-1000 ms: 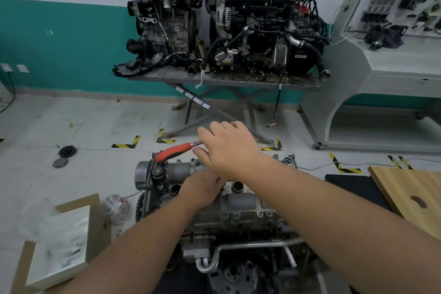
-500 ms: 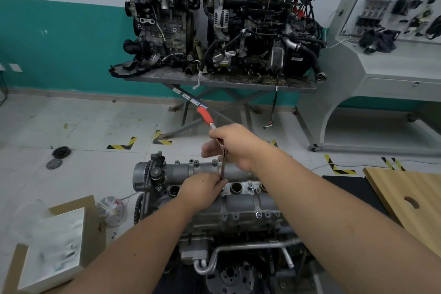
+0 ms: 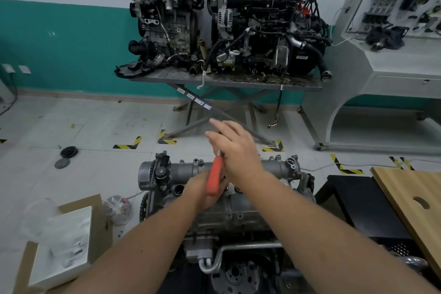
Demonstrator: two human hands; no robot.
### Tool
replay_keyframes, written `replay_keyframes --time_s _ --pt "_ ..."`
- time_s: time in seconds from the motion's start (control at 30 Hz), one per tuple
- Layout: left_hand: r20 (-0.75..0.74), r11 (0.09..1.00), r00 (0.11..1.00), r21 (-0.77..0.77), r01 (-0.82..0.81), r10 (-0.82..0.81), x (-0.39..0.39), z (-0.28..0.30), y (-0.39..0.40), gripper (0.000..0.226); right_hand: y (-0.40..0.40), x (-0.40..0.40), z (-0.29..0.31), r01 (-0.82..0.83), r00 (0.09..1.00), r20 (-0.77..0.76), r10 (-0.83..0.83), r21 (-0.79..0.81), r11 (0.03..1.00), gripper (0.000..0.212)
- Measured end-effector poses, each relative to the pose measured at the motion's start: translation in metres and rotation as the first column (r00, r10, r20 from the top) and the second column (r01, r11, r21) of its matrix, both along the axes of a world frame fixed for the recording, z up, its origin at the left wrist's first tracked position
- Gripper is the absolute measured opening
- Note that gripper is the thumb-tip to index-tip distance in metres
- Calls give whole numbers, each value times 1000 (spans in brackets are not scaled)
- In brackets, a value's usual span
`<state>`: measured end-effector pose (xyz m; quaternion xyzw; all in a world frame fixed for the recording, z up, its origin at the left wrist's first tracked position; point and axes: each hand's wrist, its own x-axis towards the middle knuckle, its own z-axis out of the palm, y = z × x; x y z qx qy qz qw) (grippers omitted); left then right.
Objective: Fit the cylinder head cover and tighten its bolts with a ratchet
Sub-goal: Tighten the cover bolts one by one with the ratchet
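Head view: cardboard box (image 3: 100,219) with white block (image 3: 64,246)

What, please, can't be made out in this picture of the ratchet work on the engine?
- Ratchet head and the bolt under it: head view, hidden behind the right hand and left hand.
- Left hand's grip: head view, fingers covered by the red handle and right hand.
- Right fingertips: head view, blurred.
- Contents of the box at lower left: head view, blurred.
- Engine front: head view, cut off by the bottom edge.
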<state>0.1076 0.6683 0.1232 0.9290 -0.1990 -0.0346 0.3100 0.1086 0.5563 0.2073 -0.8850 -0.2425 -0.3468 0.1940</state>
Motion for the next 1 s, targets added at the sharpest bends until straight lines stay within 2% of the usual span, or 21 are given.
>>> replay_keyframes --time_s 0.03,0.07,0.1,0.17,0.2,0.27,0.33,0.43,0.5,0.63,0.67,0.7,0.73,0.77,0.8,0.83,0.87,0.93,1.0 --pt "37 999 999 -39 6 -5 1 0 -1 27 -2 1 4 13 998 57 -5 -135 991 25" --pt "85 1000 996 16 15 -16 3 -1 -1 22 -3 0 9 20 997 76 -1 -244 970 24" --pt "67 996 997 86 -30 25 4 -2 1 22 -3 -2 15 38 997 81 -12 -323 946 20" --pt "17 953 999 298 -54 51 6 -8 2 33 -1 -5 25 65 997 56 -46 -408 911 7" --pt "15 935 1000 354 -23 20 6 -12 2 36 2 -6 30 72 997 6 -76 -422 904 16" --pt "2 946 1000 322 -27 28 7 -12 3 37 5 -6 38 54 971 -174 -161 -497 866 40" --pt "-9 971 998 234 -52 56 6 -10 3 36 3 -4 44 38 946 -250 -207 -548 835 47" --pt "-16 960 998 276 -46 53 7 -11 3 36 -1 -4 48 23 944 -269 -192 -527 850 45" --pt "-30 961 998 271 -48 59 6 -11 3 34 -1 -2 50 17 916 -336 -219 -513 858 43" --pt "-22 965 998 257 -51 58 5 -9 2 29 1 7 60 49 774 -561 -291 -406 912 33" --pt "-19 965 998 259 -49 56 5 -9 2 29 0 8 63 59 719 -640 -270 -331 942 32" --pt "-18 963 999 265 -44 51 5 -9 2 30 -1 10 65 88 642 -740 -201 -189 978 30" --pt "-17 962 999 271 -42 49 5 -9 2 30 -3 10 65 147 544 -836 -66 18 989 27" --pt "-17 961 999 273 -41 47 5 -8 3 30 -4 10 65 239 437 -891 118 242 940 24" --pt "-11 962 999 269 -38 42 5 -8 3 29 -5 9 63 343 333 -887 319 429 836 22" --pt "-8 964 999 263 -34 38 5 -9 3 28 -6 7 60 425 257 -830 495 557 714 18" --pt "-7 965 999 259 -31 35 5 -9 3 28 -7 7 56 488 220 -749 625 639 595 13" --pt "-14 964 999 265 -26 31 5 -9 3 30 -6 6 46 603 241 -558 794 727 328 7" --pt "-25 963 999 269 -32 40 5 -9 3 32 -4 6 36 664 357 -379 854 746 54 12"
